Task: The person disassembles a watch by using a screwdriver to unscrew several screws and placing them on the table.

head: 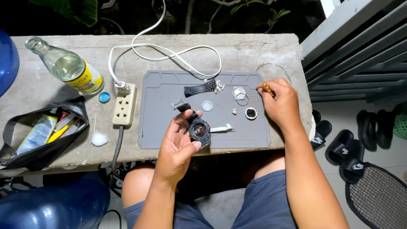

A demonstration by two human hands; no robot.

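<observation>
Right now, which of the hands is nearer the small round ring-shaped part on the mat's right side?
Right. The right hand sits just to the right of the round part, holding a small tool; the left hand holds the watch case farther left.

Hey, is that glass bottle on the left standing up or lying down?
Lying down. The glass bottle rests on its side on the concrete table, neck pointing to the far left, uncapped; a blue cap lies beside it.

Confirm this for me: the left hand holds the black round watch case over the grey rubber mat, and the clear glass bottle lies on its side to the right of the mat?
Not quite. In the head view the clear glass bottle lies left of the grey rubber mat, not right. The left hand does hold the black round watch case.
</observation>
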